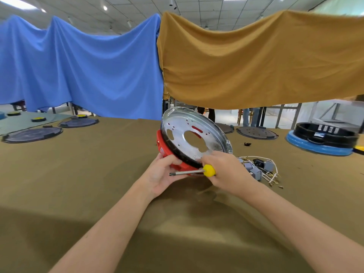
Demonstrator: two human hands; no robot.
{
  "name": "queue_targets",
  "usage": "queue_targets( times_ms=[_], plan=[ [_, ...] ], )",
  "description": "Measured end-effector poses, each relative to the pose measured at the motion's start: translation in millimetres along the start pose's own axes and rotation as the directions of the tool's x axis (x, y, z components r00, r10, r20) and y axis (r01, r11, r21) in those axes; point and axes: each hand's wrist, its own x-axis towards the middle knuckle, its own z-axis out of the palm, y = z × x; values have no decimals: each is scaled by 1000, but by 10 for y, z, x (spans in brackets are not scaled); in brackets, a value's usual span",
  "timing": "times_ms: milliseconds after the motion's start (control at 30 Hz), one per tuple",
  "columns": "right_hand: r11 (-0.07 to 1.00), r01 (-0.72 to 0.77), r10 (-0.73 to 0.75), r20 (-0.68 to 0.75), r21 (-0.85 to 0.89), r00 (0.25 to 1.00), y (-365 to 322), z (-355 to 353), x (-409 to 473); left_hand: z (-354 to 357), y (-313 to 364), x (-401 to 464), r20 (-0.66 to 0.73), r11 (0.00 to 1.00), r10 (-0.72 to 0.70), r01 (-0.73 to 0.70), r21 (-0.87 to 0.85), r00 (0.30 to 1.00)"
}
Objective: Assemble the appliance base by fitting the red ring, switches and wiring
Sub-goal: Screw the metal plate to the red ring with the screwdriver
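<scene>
Olive-brown tablecloth [78, 174]; blue, mustard drapes [256, 60] behind

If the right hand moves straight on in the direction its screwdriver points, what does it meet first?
Probably the left hand: the screwdriver in the right hand points left, its tip at that palm. Depth is uncertain.

One head-worn view (wide-angle) looks forward and down, close over the table [78, 184].

Base in the middle, stuff all round it.
Base [194, 137] on table [98, 174], tilted, w/ ring [164, 148] under it. Wires [260, 170] at 3 o'clock. Flat discs [32, 134] at 10, stacked rings [323, 139] at 2.
</scene>
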Motion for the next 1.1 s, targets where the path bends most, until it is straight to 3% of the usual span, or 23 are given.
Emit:
queue_targets(
  times_ms=[133,367,667,1000,1100],
  plan=[
    [989,-60,68,-51,138,996,18,-73,42,9,-5,32,-32,1000,-29,29,1,999],
    [932,-185,197,-7,312,980,22,-197,166,19,-6,35,-36,998,-51,49,-49,998],
    [880,-285,286,55,379,957,36,-353,349,31,-2,36,-39,998,-21,19,-55,999],
    [904,-257,237,98,342,966,55,-417,399,27,5,38,-31,999,-16,15,-43,999],
    [904,-243,240,55,352,969,56,-415,387,37,-1,39,-36,999,-13,12,-36,999]
  ],
)
